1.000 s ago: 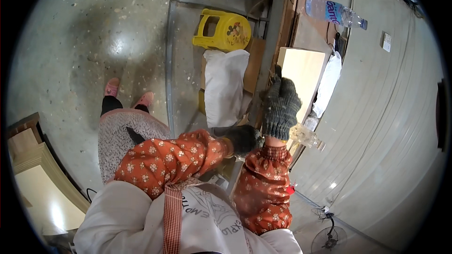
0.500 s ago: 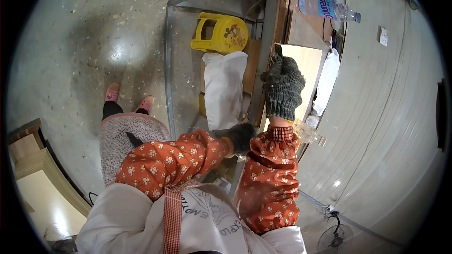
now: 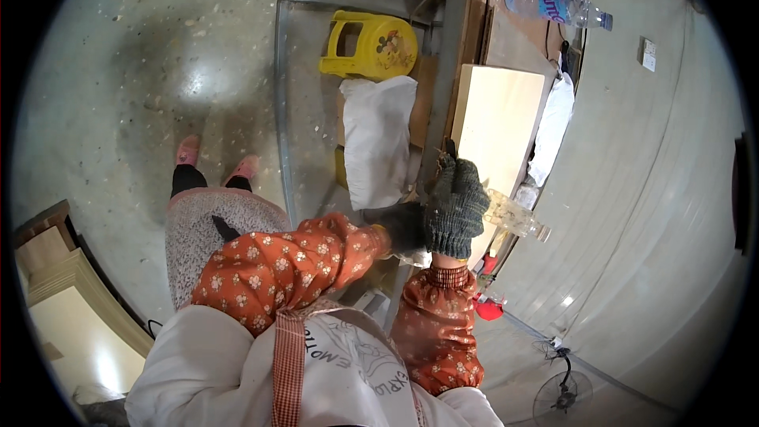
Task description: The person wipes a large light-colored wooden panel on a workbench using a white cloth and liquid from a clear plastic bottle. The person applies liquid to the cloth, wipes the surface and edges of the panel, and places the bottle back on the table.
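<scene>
A pale wooden panel [image 3: 500, 115] lies along the bench top. My right hand [image 3: 457, 209], in a grey knit glove, is closed above the panel's near left edge. A thin dark tip pokes out past its fingers; the rest of what it grips is hidden. Close on its left is my left hand [image 3: 405, 229], in a dark glove, down at the bench's edge. Its fingers are blurred and partly covered, so its grip does not show. Something whitish [image 3: 415, 258] shows just below the left glove.
A clear bottle [image 3: 514, 215] lies right of my right hand, another bottle [image 3: 553, 5] at the bench's far end. Left of the bench are a yellow stool [image 3: 371, 46] and white cloth [image 3: 378, 142] within a metal frame [image 3: 282, 111]. A fan [image 3: 563, 401] stands lower right.
My right hand has moved back toward me along the panel, beside my left hand, uncovering the panel's far part. The left hand has shifted slightly to the right.
</scene>
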### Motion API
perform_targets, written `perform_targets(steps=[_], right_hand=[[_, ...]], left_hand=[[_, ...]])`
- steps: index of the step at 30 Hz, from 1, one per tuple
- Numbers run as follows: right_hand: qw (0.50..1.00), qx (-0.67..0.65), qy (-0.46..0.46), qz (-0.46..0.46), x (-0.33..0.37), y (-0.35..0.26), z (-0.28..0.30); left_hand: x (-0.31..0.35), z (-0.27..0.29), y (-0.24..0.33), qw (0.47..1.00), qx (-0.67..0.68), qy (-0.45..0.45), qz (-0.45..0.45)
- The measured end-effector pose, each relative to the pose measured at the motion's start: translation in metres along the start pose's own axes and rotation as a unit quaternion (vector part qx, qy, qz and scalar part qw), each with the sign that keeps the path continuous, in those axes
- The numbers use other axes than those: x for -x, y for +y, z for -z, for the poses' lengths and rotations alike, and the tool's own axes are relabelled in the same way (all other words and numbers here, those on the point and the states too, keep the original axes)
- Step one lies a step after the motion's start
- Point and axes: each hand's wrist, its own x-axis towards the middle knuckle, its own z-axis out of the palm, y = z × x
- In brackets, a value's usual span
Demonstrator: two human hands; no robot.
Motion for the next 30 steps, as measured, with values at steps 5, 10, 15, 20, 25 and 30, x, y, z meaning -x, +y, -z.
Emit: perform_targets(steps=[5,10,15,20,25,30], right_hand=[[0.998,-0.036,0.009,0.044,0.002,-0.004,0.002],[0.997,-0.06,0.035,0.032,0.002,0.018,-0.01],[0.994,-0.102,0.014,0.04,0.001,0.003,-0.003],[0.99,-0.104,0.048,0.084,-0.005,0.015,-0.01],[0.995,-0.1,0.014,0.021,-0.006,0.009,-0.006],[0.988,-0.058,0.087,0.112,-0.028,-0.004,-0.002]], left_hand=[[0.003,0.0,-0.002,0.998,0.017,-0.007,0.064],[0.007,0.07,0.048,0.984,-0.079,-0.157,0.027],[0.001,0.036,0.014,0.994,-0.001,-0.053,0.1],[0.006,0.059,0.042,0.988,-0.093,-0.115,0.043],[0.008,0.028,0.009,0.993,0.076,0.01,0.09],[0.01,0.058,0.039,0.994,-0.036,-0.031,0.099]])
